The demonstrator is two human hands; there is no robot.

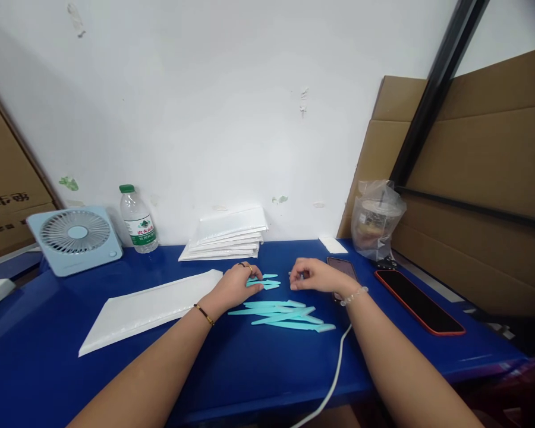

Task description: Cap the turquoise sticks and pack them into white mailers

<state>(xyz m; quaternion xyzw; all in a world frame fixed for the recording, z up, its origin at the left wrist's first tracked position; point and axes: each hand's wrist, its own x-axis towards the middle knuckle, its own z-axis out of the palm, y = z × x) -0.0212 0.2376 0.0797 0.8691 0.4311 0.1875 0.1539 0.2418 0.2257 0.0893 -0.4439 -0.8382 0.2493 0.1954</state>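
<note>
Several slim turquoise eyebrow razors lie in a loose, crossed pile on the blue table. Just behind the pile, my left hand has its fingers closed around a few more turquoise razors, whose tips stick out to the right. Across a small gap, my right hand is curled with thumb and fingertips close together. A tiny pale bit shows by its fingertips, too small to name. A long white padded envelope lies flat left of my left hand, partly behind that wrist.
Against the wall stand a blue fan, a water bottle and stacked white envelopes. To the right are a bagged drink cup, an orange-edged phone and another phone. A white cable crosses the table's front.
</note>
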